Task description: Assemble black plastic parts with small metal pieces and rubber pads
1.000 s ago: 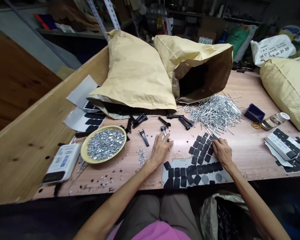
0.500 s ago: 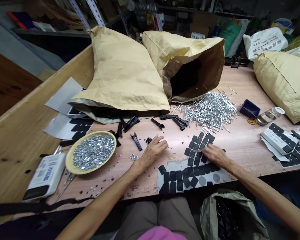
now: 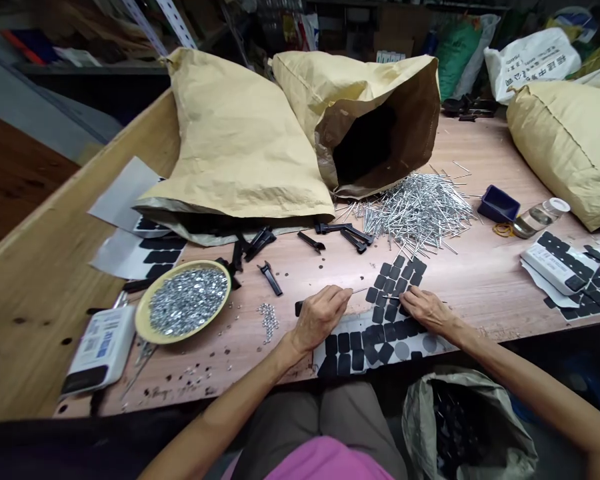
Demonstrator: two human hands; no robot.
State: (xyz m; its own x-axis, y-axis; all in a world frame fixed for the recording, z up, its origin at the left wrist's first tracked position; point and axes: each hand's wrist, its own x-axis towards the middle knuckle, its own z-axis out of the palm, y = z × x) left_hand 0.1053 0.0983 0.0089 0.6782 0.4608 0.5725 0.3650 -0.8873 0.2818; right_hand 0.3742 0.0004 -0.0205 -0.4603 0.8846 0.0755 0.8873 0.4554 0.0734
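My left hand (image 3: 321, 313) is closed in a pinch on a thin metal pin (image 3: 359, 291) and a black plastic piece (image 3: 299, 308), just above the table's front edge. My right hand (image 3: 427, 311) rests with curled fingers on a sheet of black adhesive pads (image 3: 380, 333), touching the loose pads (image 3: 395, 280) beside it. What its fingers grip is hidden. A heap of shiny metal pins (image 3: 415, 210) lies behind both hands, and several black plastic clips (image 3: 340, 233) are scattered to its left.
A yellow dish of small metal caps (image 3: 185, 301) and a white box (image 3: 100, 343) sit at left. Big tan paper sacks (image 3: 245, 147) fill the back. A blue tray (image 3: 497, 203), a jar (image 3: 537, 217) and pad sheets (image 3: 565, 270) lie at right. A bag (image 3: 465, 427) hangs below the table.
My left hand lifted off the table, pulled back toward me and now pinches a pin with a black piece. My right hand slid left and nearer along the pads.
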